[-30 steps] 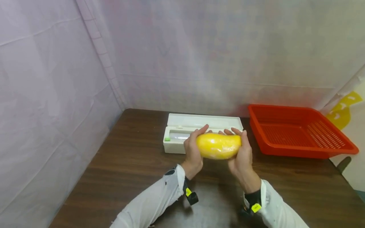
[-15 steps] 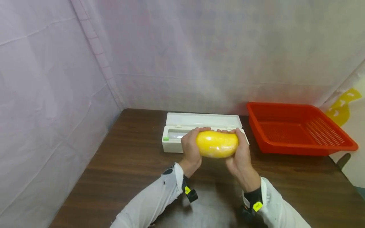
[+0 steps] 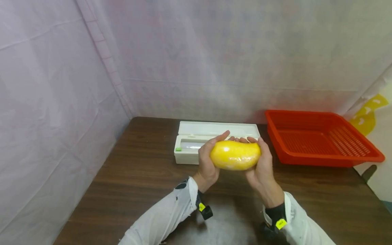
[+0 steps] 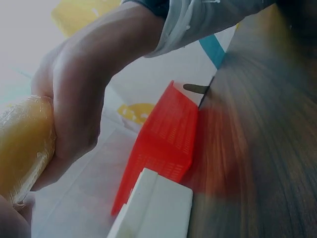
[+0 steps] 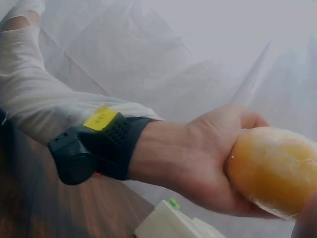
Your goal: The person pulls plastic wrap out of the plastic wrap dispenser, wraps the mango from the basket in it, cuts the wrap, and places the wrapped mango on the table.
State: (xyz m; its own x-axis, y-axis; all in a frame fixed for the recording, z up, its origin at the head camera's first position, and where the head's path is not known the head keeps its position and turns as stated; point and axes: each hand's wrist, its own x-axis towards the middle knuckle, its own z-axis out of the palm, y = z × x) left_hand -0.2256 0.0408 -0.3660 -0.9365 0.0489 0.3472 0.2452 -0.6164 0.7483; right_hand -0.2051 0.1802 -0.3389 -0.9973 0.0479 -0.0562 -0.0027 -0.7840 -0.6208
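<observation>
A yellow mango [image 3: 235,155] wrapped in clear cling film is held sideways above the table. My left hand [image 3: 208,165] grips its left end, and my right hand [image 3: 264,166] its right end. Fingertips of both hands show along the fruit's far side; its underside is hidden. Across from the left wrist camera, the right hand [image 4: 79,104] cups the film-covered mango [image 4: 22,144]. In the right wrist view the left hand [image 5: 203,163] curls round the mango [image 5: 275,171], its film wrinkled and shiny. Behind the hands stands a white cling film box [image 3: 186,158], lid raised.
Inside the box lies a roll of film [image 3: 190,145], beside a small green piece [image 3: 178,149]. A red slotted basket [image 3: 318,160] stands at the table's back right. White sheeting [image 3: 214,68] hangs behind the brown wooden table [image 3: 122,190] and along its left side.
Both hands drew closer round the mango half a second ago, then spread slightly, with left fingertips rising past its far side. The mango stays between them; the box and basket have not moved.
</observation>
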